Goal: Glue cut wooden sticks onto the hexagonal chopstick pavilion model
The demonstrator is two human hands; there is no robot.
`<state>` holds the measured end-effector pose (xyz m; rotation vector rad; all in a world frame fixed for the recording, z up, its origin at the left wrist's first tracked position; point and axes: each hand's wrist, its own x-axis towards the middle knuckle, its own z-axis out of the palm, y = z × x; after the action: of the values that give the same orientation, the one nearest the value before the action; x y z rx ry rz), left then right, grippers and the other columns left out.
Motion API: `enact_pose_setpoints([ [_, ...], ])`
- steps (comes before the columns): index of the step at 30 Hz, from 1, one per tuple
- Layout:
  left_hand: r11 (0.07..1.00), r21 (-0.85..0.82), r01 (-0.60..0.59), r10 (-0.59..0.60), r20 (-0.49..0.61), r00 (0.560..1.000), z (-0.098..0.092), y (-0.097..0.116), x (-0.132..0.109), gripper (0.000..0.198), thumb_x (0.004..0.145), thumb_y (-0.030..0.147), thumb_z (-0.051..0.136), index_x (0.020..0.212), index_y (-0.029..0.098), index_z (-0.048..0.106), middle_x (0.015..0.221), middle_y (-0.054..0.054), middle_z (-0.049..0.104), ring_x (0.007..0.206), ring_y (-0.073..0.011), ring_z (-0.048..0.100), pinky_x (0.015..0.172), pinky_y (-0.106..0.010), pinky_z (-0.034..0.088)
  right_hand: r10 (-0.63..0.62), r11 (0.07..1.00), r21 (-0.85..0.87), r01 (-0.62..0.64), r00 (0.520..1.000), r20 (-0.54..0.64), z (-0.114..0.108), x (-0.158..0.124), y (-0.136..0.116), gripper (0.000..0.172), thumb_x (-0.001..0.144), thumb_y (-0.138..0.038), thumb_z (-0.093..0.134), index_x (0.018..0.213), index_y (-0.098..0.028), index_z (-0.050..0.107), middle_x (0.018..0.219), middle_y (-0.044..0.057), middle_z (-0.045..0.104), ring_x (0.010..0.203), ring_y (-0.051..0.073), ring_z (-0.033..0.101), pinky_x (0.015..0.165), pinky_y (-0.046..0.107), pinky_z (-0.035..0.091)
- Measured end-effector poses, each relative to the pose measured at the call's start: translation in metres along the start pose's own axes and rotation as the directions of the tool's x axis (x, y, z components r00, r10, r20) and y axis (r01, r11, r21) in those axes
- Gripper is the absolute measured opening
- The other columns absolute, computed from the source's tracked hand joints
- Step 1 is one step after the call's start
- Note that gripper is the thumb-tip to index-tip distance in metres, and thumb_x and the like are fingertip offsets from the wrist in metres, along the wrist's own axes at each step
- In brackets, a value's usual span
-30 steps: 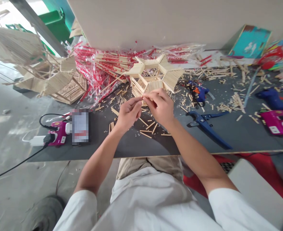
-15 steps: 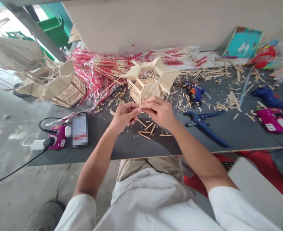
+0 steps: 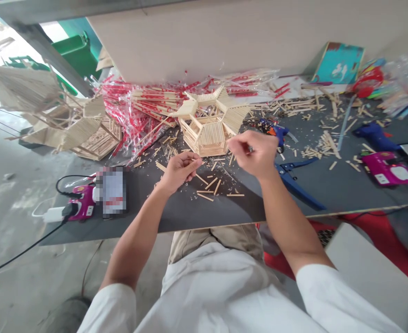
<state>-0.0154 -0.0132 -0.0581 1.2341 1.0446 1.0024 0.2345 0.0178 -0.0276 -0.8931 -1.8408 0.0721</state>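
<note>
My left hand (image 3: 179,173) is closed in a pinch above the table, thumb against the fingers; what it pinches is too small to make out. My right hand (image 3: 259,155) is raised to the right, its fingers curled together and partly smeared by motion; anything inside them is hidden. Just beyond both hands stands a small wooden-stick model (image 3: 212,134) with a star-shaped, slatted top around an opening. Short cut sticks (image 3: 210,185) lie scattered below and between my hands. Right of my right wrist lies a blue-handled cutter (image 3: 299,187), partly covered by the hand.
A larger stick model (image 3: 79,125) stands at left. Bagged red-tipped sticks (image 3: 134,106) lie behind. Blue glue guns (image 3: 375,137) rest at right, one half hidden behind my right hand. Purple power strips (image 3: 389,169) and a phone (image 3: 114,192) with cords sit at the sides.
My right hand has parted from my left, moving right and slightly up. My left hand stays pinched in nearly the same place. The view has shifted slightly.
</note>
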Motion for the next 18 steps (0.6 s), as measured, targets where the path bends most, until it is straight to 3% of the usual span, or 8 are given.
enact_pose_setpoints([
  [3,0.997,0.053,-0.061,0.063,-0.051,0.997,0.002,-0.005,0.003,0.040,0.083,0.051,0.086,0.096,0.017,0.072,0.059,0.005,0.057,0.046,-0.0047,0.049,0.043,-0.015,0.039,0.248,0.958,-0.095,-0.271,0.948,-0.197,-0.020,0.005,0.030,0.045,0.108,-0.062,0.039,0.096,-0.026,0.063,0.069,0.000,0.061,0.058,0.016,0.059,0.061,0.035,0.049],
  [5,0.992,0.078,-0.104,0.109,-0.071,0.991,0.002,-0.008,0.005,0.038,0.084,0.051,0.085,0.093,0.017,0.073,0.062,0.005,0.056,0.047,-0.0040,0.048,0.044,-0.016,0.038,0.352,0.900,-0.155,-0.408,0.888,-0.296,-0.034,0.004,0.059,0.041,0.106,-0.063,0.043,0.106,-0.026,0.059,0.080,0.003,0.063,0.066,0.018,0.063,0.067,0.038,0.051],
  [7,0.989,0.094,-0.116,0.124,-0.093,0.988,0.001,-0.011,0.007,0.036,0.084,0.051,0.084,0.092,0.017,0.073,0.065,0.005,0.055,0.048,-0.0034,0.047,0.044,-0.016,0.036,0.457,0.774,-0.276,-0.570,0.805,-0.379,-0.046,0.000,0.090,0.030,0.104,-0.056,0.053,0.108,-0.027,0.059,0.088,0.009,0.067,0.081,0.023,0.065,0.085,0.042,0.052],
  [11,0.972,0.192,-0.133,0.167,-0.173,0.971,-0.001,-0.018,0.011,0.031,0.085,0.047,0.083,0.092,0.018,0.076,0.087,0.000,0.062,0.056,-0.0032,0.049,0.048,-0.016,0.039,0.734,0.441,-0.482,-0.757,0.614,-0.292,-0.062,-0.015,0.130,0.029,0.095,-0.040,0.068,0.109,-0.014,0.062,0.110,0.023,0.069,0.116,0.036,0.066,0.103,0.050,0.048],
  [14,0.944,0.276,-0.180,0.241,-0.203,0.949,-0.002,-0.022,0.013,0.026,0.086,0.043,0.082,0.092,0.018,0.078,0.107,-0.004,0.061,0.066,-0.0047,0.055,0.054,-0.018,0.045,0.865,0.324,-0.508,-0.798,0.467,-0.182,-0.062,-0.021,0.139,0.034,0.097,-0.046,0.066,0.106,-0.013,0.064,0.110,0.026,0.070,0.121,0.040,0.065,0.102,0.050,0.049],
  [16,0.936,0.290,-0.198,0.263,-0.204,0.943,-0.002,-0.024,0.013,0.025,0.086,0.042,0.082,0.092,0.018,0.078,0.114,-0.006,0.061,0.072,-0.0065,0.058,0.057,-0.018,0.048,0.879,0.340,-0.493,-0.801,0.457,-0.136,-0.060,-0.022,0.141,0.034,0.095,-0.048,0.068,0.100,-0.015,0.064,0.102,0.025,0.071,0.118,0.039,0.066,0.101,0.050,0.049],
  [18,0.931,0.305,-0.201,0.269,-0.199,0.942,-0.002,-0.025,0.013,0.024,0.086,0.041,0.082,0.093,0.018,0.078,0.123,-0.008,0.061,0.076,-0.0078,0.062,0.059,-0.019,0.051,0.845,0.440,-0.476,-0.762,0.530,-0.067,-0.059,-0.024,0.143,0.029,0.094,-0.046,0.069,0.094,-0.017,0.064,0.091,0.021,0.071,0.114,0.038,0.068,0.098,0.049,0.050],
])
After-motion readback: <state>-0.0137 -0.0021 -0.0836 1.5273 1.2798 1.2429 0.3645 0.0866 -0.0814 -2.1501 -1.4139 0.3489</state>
